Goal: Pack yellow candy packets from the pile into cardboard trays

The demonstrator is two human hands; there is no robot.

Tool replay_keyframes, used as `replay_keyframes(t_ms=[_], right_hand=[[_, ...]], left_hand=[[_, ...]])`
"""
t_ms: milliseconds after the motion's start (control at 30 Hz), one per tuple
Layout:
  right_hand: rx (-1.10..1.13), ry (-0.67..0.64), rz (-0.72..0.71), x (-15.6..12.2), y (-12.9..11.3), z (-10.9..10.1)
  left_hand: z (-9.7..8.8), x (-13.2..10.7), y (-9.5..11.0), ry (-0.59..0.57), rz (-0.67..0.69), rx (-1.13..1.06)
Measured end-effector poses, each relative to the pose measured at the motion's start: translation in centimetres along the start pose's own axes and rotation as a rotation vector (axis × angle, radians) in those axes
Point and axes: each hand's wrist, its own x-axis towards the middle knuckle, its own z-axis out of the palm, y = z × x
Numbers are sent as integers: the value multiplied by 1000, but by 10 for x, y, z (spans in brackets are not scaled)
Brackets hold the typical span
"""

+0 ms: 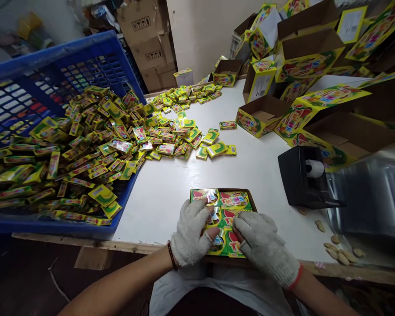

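A small cardboard box (254,202) at the table's front edge holds rows of yellow-green candy packs (234,199) with red lettering. My left hand (192,230), in a white knit glove with bare fingertips, rests over the packs at the box's left side, fingers and thumb apart. On the right, my gloved right hand (265,241) lies over the box's edge, its fingers bent and its fingertips on the packs. Both hands touch the packs without lifting any, and they partly cover the middle and front rows.
At left, a blue plastic crate (121,210) spills loose packs (166,136) onto the white table (158,193). Open printed cartons (263,115) pile up at right. Closer stand a black tape dispenser (299,175), a clear plastic bin (371,193) and several peanuts (342,256).
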Motion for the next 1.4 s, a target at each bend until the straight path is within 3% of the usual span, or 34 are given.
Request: replay_keyframes(t_ms=[67,133,167,267,367,467,600,667,767,867,933,1033,1167,1267,1400], right_hand=[[-11,29,-3,-3,-1,4],[-9,93,-13,-7,-1,8],[-8,130,-25,-8,-1,9],[-16,231,-85,-8,3,11],[-16,255,-126,-6,5,11],[67,232,-90,-8,6,8],[250,272,1,-3,14,-4],[283,312,66,11,20,-16],[253,368,110,44,26,-41],[415,192,113,72,26,-61],[519,-12,166,77,26,-65],[518,-185,296,67,31,-55],[394,-166,240,47,37,-22],[212,-30,127,42,31,-2],[40,54,59,41,22,5]], left_hand=[[-1,37,-18,-22,-132,27],[5,83,-43,-88,-399,74],[10,106,-57,-92,-463,89],[32,165,-94,-69,-586,111],[51,197,-114,-39,-680,93],[53,201,-121,-23,-744,24],[26,179,-114,-40,-775,-160],[9,162,-97,-99,-760,-288],[-9,131,-53,-252,-689,-489],[-16,104,-10,-408,-513,-653],[-17,96,1,-405,-412,-624],[-17,101,-20,-154,-427,-296],[-22,126,-82,153,-560,30],[-22,147,-120,231,-630,102],[-14,171,-149,234,-686,74]])
